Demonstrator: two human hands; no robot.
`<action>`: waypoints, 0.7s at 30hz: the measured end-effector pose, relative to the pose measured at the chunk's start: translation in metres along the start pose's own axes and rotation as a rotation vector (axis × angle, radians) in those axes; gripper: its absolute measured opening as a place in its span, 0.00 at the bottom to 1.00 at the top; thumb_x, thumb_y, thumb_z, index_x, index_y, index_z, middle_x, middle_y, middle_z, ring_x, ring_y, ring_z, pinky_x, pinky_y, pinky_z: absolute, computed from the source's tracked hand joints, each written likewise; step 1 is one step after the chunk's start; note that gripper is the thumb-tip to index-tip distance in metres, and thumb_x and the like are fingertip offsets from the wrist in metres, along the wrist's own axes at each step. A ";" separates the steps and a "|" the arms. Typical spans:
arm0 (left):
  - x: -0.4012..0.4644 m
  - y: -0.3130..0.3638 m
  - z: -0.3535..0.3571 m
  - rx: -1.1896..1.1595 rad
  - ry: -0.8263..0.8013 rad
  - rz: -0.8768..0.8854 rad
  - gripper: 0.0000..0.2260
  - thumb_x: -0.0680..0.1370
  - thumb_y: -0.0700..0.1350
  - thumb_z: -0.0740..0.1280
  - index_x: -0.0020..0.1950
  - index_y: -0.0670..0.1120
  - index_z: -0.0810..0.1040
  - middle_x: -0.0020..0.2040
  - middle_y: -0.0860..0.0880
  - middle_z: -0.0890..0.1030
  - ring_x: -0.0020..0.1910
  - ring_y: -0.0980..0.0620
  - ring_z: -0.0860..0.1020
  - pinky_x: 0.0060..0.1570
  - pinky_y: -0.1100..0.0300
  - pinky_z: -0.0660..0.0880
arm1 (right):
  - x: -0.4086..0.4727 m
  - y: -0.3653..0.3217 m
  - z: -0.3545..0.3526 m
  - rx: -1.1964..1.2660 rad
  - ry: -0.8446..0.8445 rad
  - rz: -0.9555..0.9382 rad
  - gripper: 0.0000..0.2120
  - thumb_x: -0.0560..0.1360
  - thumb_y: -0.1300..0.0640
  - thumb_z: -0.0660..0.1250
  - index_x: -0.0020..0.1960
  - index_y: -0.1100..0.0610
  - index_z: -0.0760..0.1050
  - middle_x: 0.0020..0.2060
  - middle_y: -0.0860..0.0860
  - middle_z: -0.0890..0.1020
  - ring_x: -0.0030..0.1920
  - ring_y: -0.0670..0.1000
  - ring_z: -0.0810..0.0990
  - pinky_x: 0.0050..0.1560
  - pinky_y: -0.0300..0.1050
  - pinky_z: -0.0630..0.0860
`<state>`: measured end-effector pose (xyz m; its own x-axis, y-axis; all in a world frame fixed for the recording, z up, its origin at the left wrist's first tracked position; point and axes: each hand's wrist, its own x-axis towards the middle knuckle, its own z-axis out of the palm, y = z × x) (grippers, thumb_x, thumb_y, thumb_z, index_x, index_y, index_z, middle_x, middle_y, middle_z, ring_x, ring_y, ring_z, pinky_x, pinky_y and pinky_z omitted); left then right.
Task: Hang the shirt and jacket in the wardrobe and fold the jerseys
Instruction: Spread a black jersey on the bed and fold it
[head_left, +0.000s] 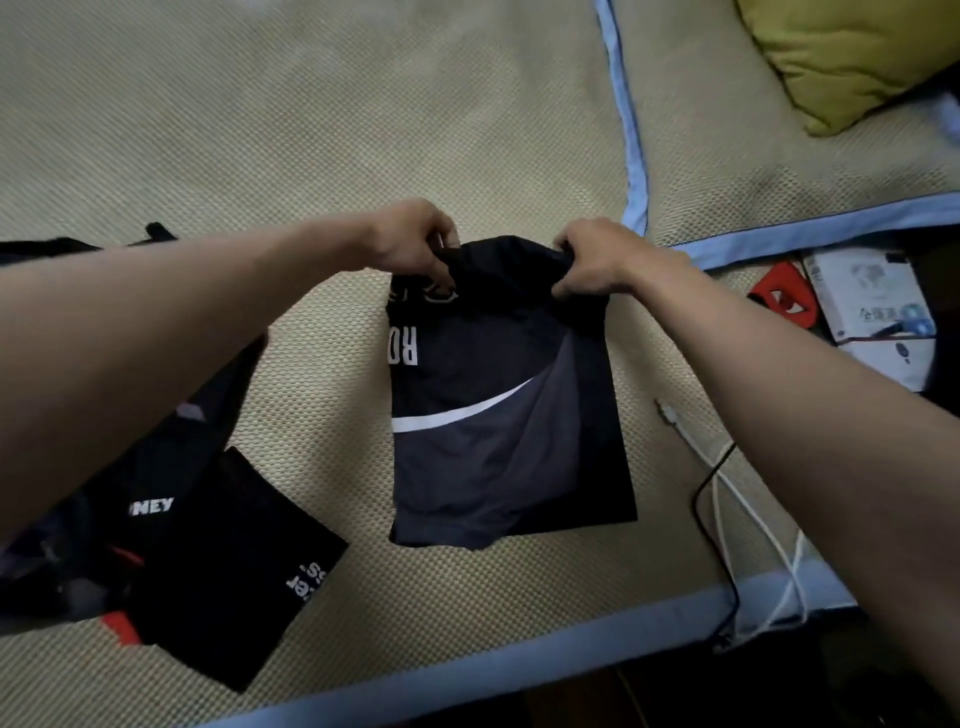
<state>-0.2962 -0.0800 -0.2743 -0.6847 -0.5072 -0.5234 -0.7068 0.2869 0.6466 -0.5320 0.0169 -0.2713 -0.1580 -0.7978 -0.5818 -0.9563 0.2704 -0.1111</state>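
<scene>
A black jersey (498, 415) with a grey panel, a white stripe and white letters lies partly folded in the middle of the beige mat (363, 130). My left hand (410, 244) pinches its far left corner, and my right hand (597, 257) pinches its far right corner; the far edge is lifted off the mat. A folded black jersey (234, 561) with white lettering rests at the lower left. More dark clothing (78, 545) is heaped beyond it, partly hidden under my left forearm.
The mat's blue trimmed front edge (467, 670) runs along the bottom. White and black cables (727, 493) trail at the right. A white box (872, 306) and a red object (784, 296) sit at the right edge. A yellow-green pillow (841, 57) lies top right.
</scene>
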 end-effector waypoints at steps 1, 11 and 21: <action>-0.013 0.006 -0.003 0.035 0.021 0.049 0.08 0.73 0.40 0.76 0.48 0.46 0.78 0.47 0.48 0.81 0.42 0.52 0.78 0.36 0.64 0.72 | -0.014 0.001 -0.005 0.003 0.037 -0.058 0.12 0.67 0.52 0.76 0.41 0.56 0.76 0.41 0.52 0.78 0.48 0.58 0.80 0.44 0.49 0.76; -0.180 0.000 0.124 0.281 -0.100 0.482 0.09 0.72 0.42 0.62 0.50 0.52 0.71 0.47 0.55 0.74 0.47 0.54 0.75 0.48 0.59 0.72 | -0.205 0.010 0.104 -0.218 0.106 -0.453 0.14 0.65 0.61 0.71 0.48 0.54 0.71 0.42 0.51 0.78 0.38 0.56 0.79 0.31 0.49 0.70; -0.137 0.000 0.209 0.378 0.325 0.033 0.27 0.83 0.54 0.53 0.80 0.46 0.61 0.81 0.48 0.61 0.80 0.48 0.59 0.77 0.44 0.55 | -0.174 -0.060 0.173 0.150 0.409 -0.092 0.25 0.84 0.45 0.55 0.78 0.53 0.66 0.79 0.53 0.66 0.80 0.54 0.61 0.79 0.59 0.57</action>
<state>-0.2396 0.1593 -0.3183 -0.6597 -0.7027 -0.2666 -0.7416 0.5513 0.3821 -0.4048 0.2331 -0.3026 -0.1867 -0.9617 -0.2009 -0.9293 0.2392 -0.2813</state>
